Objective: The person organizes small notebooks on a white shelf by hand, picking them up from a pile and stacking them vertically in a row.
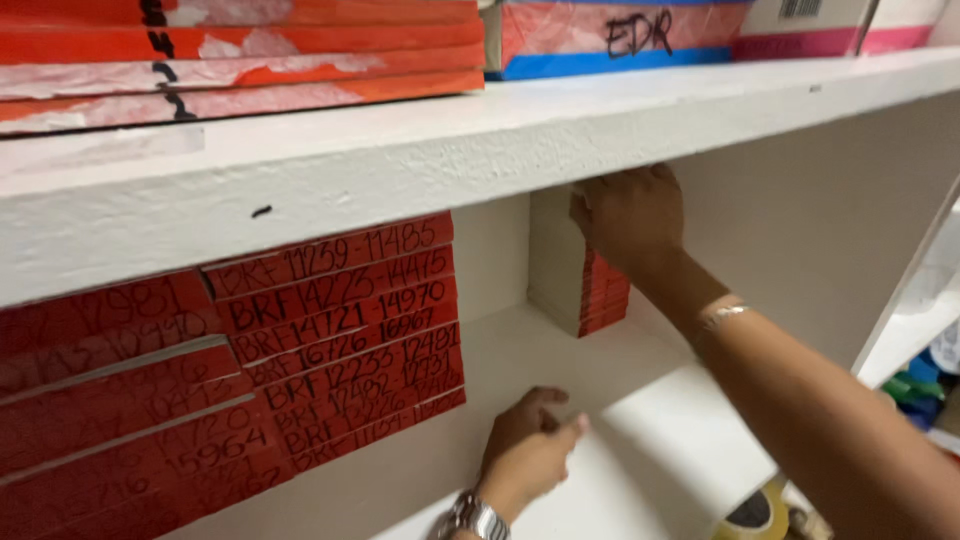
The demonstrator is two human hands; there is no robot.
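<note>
My right hand (628, 212) reaches deep into the shelf (640, 420), fingers closed on the top of a small upright stack of red-edged boxes (590, 285) standing against the back wall; my left hand (527, 448) rests low on the white shelf board, fingers loosely curled, holding nothing; to the left, just beside it, lies a tall stack of red boxes (340, 340) with handwritten edges; a tape roll (755, 512) sits below my right forearm.

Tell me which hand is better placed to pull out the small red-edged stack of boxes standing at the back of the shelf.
Right. The right hand already rests on top of the small red-edged stack of boxes, while the left hand lies low on the white shelf board, apart from it.
</note>
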